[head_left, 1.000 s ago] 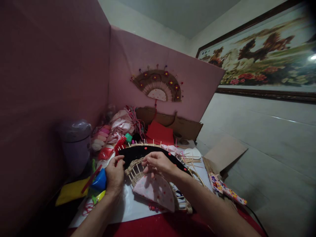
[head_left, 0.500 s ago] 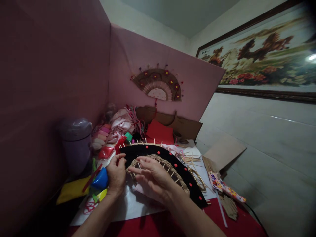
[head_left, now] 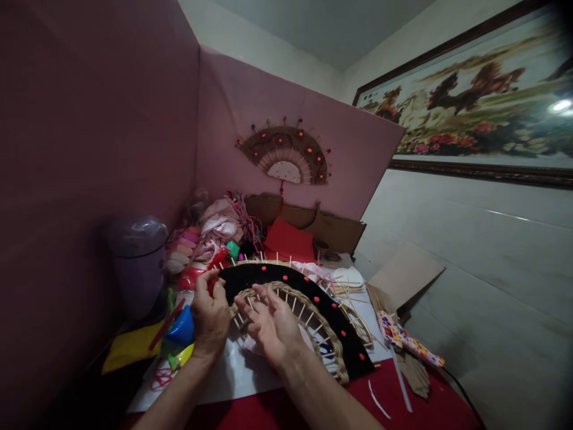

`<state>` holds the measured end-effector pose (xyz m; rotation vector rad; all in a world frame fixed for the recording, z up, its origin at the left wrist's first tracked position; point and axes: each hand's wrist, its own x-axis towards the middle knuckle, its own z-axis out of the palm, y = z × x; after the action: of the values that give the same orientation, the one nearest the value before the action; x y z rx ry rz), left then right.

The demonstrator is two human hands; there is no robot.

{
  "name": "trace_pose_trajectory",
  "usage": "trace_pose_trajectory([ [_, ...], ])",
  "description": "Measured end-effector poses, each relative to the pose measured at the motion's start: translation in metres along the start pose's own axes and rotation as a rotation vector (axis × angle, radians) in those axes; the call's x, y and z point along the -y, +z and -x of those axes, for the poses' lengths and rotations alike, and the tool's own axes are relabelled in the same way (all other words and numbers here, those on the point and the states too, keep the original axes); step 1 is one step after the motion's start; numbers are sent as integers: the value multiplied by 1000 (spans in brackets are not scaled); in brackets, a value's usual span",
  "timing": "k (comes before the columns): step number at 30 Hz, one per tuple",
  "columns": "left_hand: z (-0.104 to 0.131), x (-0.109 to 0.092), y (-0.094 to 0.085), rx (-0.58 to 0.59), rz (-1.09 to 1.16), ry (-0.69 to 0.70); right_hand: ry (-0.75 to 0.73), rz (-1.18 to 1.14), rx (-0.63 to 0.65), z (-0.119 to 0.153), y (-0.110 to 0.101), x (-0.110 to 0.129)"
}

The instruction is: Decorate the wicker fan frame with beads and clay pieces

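A handmade fan (head_left: 329,307) lies in front of me, with a black cloth band dotted with red spots, a braided inner arch and thin sticks. At its left end, my left hand (head_left: 211,316) is closed, thumb and index finger at the black band's edge. My right hand (head_left: 274,327) is open above the braided arch, palm turned partly up and fingers apart, with nothing seen in it. Behind it, a pale pink piece (head_left: 253,346) is partly hidden.
Left of the hands are a blue cup-like thing (head_left: 180,328), a yellow cloth (head_left: 133,347) and a small bin (head_left: 139,269). A flowered glue gun (head_left: 409,340) lies right. Loose sticks (head_left: 349,291) and red sheets (head_left: 290,240) lie behind. Another fan (head_left: 286,149) hangs on the pink panel.
My right hand has turned palm-up and shifted slightly left, uncovering more of the braided arch. My left hand has moved slightly up and left. A white strip now shows on the red cloth.
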<state>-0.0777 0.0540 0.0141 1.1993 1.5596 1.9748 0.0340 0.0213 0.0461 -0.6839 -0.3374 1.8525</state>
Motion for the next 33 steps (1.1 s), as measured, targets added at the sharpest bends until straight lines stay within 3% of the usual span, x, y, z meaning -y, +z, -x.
trace_pose_trajectory([
  [8, 0, -3, -2, 259, -114, 269, -29, -22, 110, 1, -11, -19],
  [12, -3, -3, -3, 289, -123, 331, -12, -15, 140, 3, -13, -25],
  [16, -8, -3, -4, 285, -69, 216, -20, -19, 149, 4, -12, -26],
  [23, -13, -1, -4, 415, 366, -321, -30, -31, 129, 3, -14, -24],
  [27, -13, -3, -4, 426, 490, -366, -32, -43, 139, 3, -14, -23],
  [33, -13, -3, -4, 452, 481, -349, -35, -65, 151, 3, -14, -21],
])
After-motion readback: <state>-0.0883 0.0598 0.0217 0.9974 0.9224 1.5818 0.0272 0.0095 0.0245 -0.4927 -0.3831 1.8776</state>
